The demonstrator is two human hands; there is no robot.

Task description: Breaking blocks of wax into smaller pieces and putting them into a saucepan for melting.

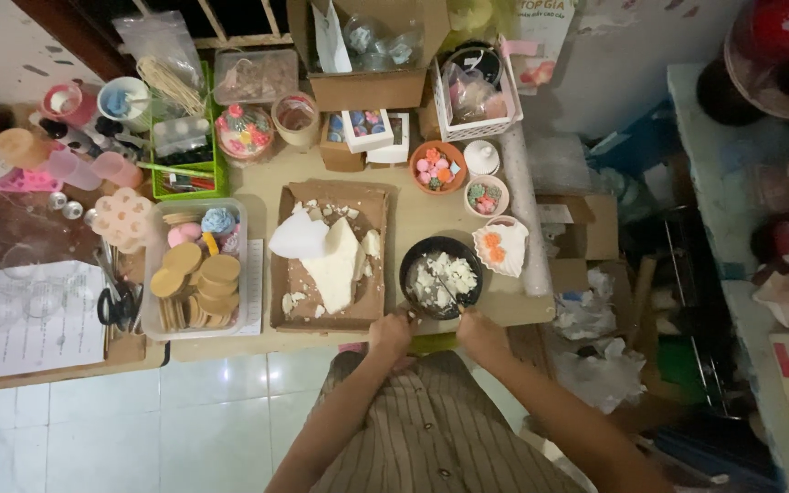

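A single head-worn camera looks steeply down from well above onto the cluttered table [413, 219] and floor.

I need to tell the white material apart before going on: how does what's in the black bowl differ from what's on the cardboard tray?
The black bowl holds small broken white chunks; the cardboard tray holds large flat white slabs plus a few crumbs. The bowl is round, dark and sits by both hands, left hand and right hand; the tray is rectangular, brown and untouched. Both hold the same-looking white material.

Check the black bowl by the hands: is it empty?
No, the black bowl holds white broken chunks, and a thin tool lies across them, just in front of the left hand and right hand.
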